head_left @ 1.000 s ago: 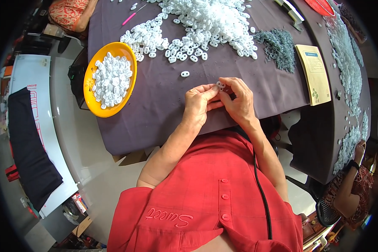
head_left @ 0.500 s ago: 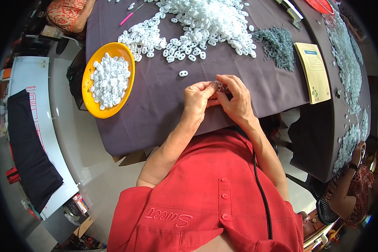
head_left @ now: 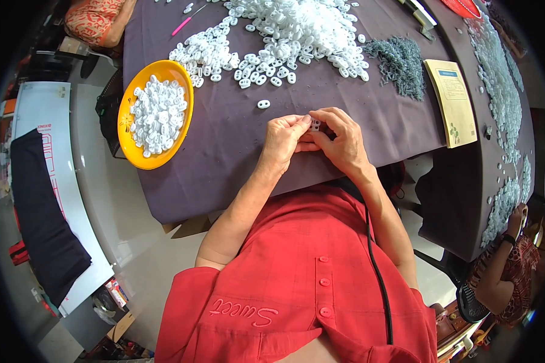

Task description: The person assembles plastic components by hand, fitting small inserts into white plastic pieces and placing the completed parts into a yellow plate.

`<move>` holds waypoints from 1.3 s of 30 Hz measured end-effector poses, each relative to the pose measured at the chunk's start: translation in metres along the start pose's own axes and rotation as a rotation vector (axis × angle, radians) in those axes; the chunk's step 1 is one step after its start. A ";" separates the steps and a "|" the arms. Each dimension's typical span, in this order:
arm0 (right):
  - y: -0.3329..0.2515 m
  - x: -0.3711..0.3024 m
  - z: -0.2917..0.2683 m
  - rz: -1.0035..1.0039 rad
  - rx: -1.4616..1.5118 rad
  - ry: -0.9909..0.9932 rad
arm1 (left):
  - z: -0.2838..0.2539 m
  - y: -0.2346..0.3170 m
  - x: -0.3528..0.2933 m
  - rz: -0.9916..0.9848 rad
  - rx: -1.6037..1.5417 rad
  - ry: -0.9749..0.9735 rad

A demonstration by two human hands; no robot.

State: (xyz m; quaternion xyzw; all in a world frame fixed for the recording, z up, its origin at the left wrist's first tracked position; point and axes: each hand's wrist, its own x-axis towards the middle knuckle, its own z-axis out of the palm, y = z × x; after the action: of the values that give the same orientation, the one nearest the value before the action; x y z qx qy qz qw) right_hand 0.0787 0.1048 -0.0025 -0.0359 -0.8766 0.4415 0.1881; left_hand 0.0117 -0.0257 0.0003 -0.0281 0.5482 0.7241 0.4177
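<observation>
Here, left hand [head_left: 280, 144] and right hand [head_left: 344, 143], nearly closed, pinch at least one white holed piece [head_left: 315, 126] | well right of yellow bowl [head_left: 145, 161] | step: apparently two-handed handling | next move: presumably needs steady fingers

Both elbows are bending short of the worktop [head_left: 212, 151], and the left forearm [head_left: 239, 218] and right forearm [head_left: 390, 218] are slanting inward across its near edge. The left hand [head_left: 281, 144] and right hand [head_left: 346, 144] are meeting thumb to thumb just over that edge, wrists staying apart. The left thumb is pressing inward in a pinch, while the right hand's fingers [head_left: 335, 116] are arching, its forefinger curving over its thumb.
</observation>
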 end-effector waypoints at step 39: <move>0.006 0.003 -0.007 -0.019 0.058 -0.071 | 0.002 -0.004 0.000 0.123 0.205 -0.002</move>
State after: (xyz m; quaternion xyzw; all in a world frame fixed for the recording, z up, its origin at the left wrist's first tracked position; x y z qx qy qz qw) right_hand 0.0781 0.1141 -0.0024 -0.0063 -0.8699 0.4657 0.1623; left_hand 0.0147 -0.0243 -0.0019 0.0489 0.6197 0.6884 0.3737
